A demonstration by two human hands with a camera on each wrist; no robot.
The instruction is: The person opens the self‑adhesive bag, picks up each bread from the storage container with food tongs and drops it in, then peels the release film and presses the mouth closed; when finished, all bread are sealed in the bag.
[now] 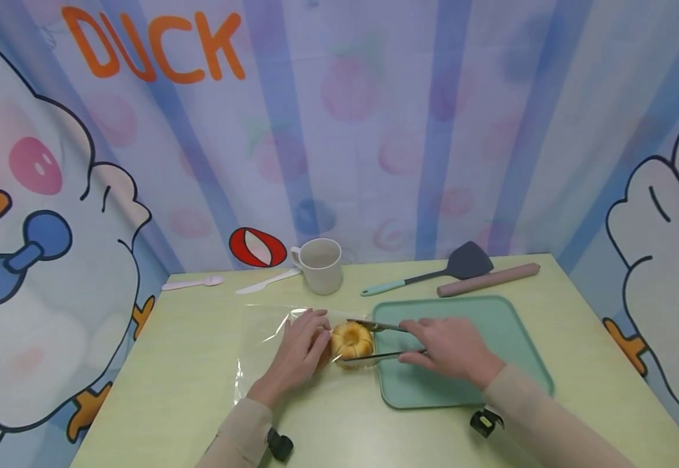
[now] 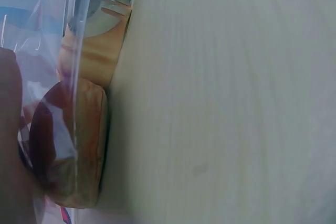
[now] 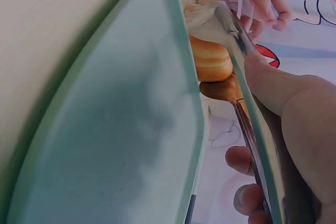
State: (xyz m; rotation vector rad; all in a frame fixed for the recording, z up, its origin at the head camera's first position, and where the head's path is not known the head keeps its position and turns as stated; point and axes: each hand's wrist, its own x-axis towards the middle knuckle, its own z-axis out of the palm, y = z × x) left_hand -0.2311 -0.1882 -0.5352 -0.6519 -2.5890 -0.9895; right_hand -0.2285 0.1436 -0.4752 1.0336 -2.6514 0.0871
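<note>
**Tongs Flanking Bun Beside Green Tray**

A person's right hand is gripping the tongs, whose two arms are lying along opposite sides of the golden bun. The left hand is holding a clear bag next to it. Along the back of the pale table, a spoon, knife, mug, spatula and rolling pin are forming a row. A striped curtain is hanging behind, bearing "DUCK" in orange.
</note>
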